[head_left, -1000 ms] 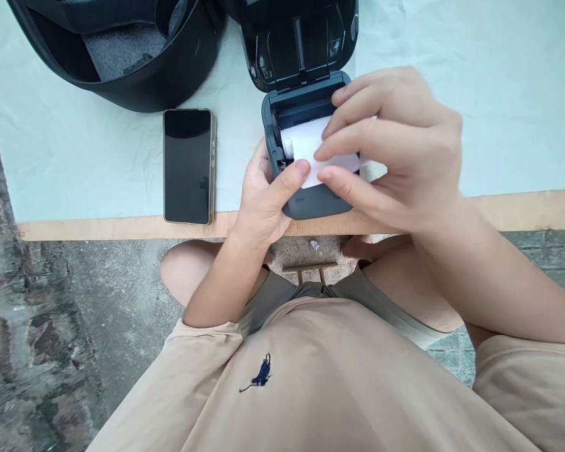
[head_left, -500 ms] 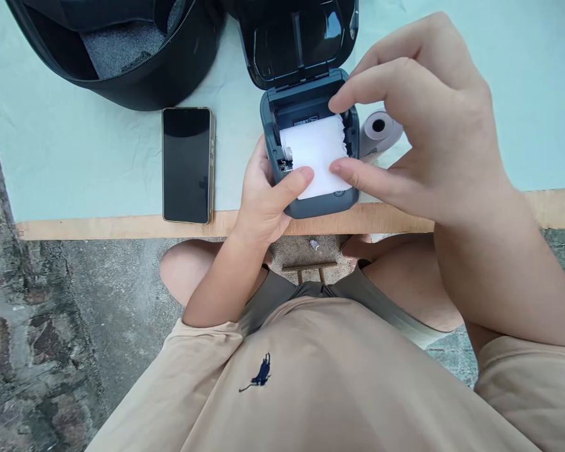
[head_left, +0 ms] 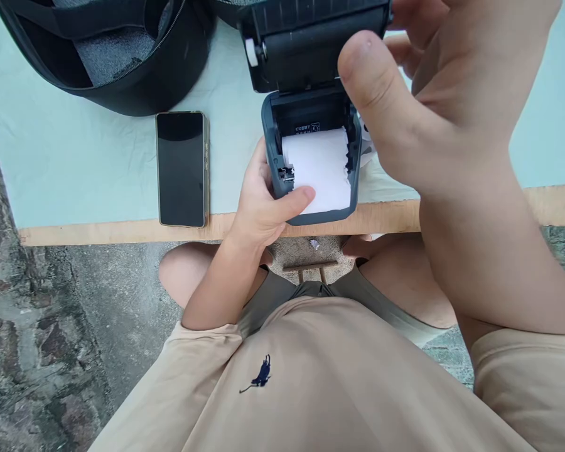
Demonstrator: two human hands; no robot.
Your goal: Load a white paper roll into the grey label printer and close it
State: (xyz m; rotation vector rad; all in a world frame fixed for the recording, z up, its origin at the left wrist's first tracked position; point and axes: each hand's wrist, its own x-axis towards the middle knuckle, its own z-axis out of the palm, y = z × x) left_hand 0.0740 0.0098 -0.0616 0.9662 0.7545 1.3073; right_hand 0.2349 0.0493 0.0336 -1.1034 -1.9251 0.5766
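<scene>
Head camera: white paper point(head_left: 317, 172) is lying in a printer point(head_left: 327, 218) beneath a raised lid point(head_left: 304, 59)

At the near edge of a table, I am holding the dark printer with my left hand point(head_left: 262, 210), which is clamping its left side. The thumb is pressing on the paper close to the near left corner, while the other fingers are mostly hiding underneath. The white paper is filling the middle of the compartment, showing a jagged edge on the right and reaching toward the near rim. Beyond it, a small printed label point(head_left: 307, 129) is showing on the far inner wall.

My right hand point(head_left: 445, 113) is hovering large at the right end of the lid, with the thumb in front and the fingers behind; whether the thumb is touching the lid, I cannot tell. The lid is standing over the far side of the printer, and a white knob point(head_left: 251, 53) is showing at its left end. Just right of the printer, a white object point(head_left: 367, 147) is hiding mostly behind my right hand.

To the left, a phone point(head_left: 181, 169) is lying dark-screened on the pale cloth point(head_left: 117, 157). Farther left, a black case point(head_left: 169, 81) is gaping unzipped, revealing grey foam point(head_left: 117, 56). Bare wood point(head_left: 98, 232) is running along the table's near edge.
</scene>
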